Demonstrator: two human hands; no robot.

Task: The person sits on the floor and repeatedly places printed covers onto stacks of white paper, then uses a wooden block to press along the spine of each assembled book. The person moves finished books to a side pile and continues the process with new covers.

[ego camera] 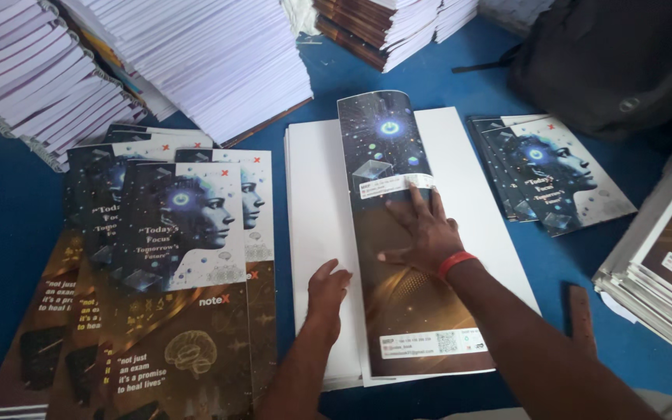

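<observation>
Right hand [421,233]: flat, palm down, fingers spread on the printed cover sheet [402,257]; grip apart, clamped on nothing; red wristband [456,263] at the wrist.
Left hand [327,286]: resting on the white paper stack [316,202], fingers bent at the left edge of the cover sheet; grip loose, closed on nothing.
Printed cover sheet: long dark strip with star and gold pattern, lying lengthwise down the middle of the white stack, white label bands across it.
White paper stack: centre of the blue surface [9,210], showing on both sides of the strip.
Spread cover sheets [173,264]: left of the stack, overlapping, face design in blue and gold.
Small cover pile [550,171]: right of the stack, fanned.
Bound book stacks [204,54]: far edge, white page edges outward.
Dark bag [616,62]: far right corner.
Brown-covered pile [670,264]: right edge.
</observation>
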